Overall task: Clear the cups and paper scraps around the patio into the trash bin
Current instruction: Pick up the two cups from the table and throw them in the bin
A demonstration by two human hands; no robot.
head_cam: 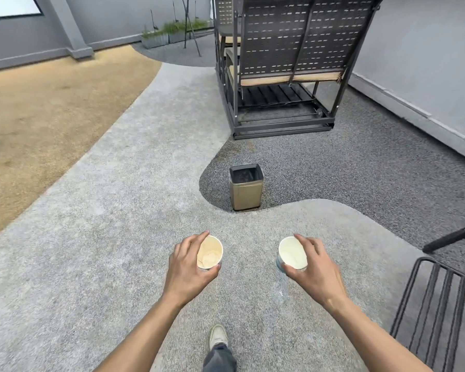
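- The outer walls of both cups are largely hidden by the fingers wrapped round them; only the open mouths and inner walls are seen from above.
- The inside of the trash bin (246, 189) is dark, and its contents cannot be made out.
- A black metal chair (438, 310) is cut off by the right edge, and only one shoe (218, 335) and a trouser leg are seen at the bottom.
- A brown-stained paper cup (210, 253) is held upright in the left hand (189, 267), with the thumb at the near side of the rim and the fingers curled over the far side.
- A cleaner white cup (292, 254) is gripped the same way in the right hand (313, 267), with its mouth turned up.
- The two cups are held apart, level with each other, above the light pavement.
- The bin is set ahead of both hands, roughly between them and well apart from them, upright at the edge of the dark gravel patch.
- A dark swing bench (287, 63) is seen farther ahead, beyond the bin.
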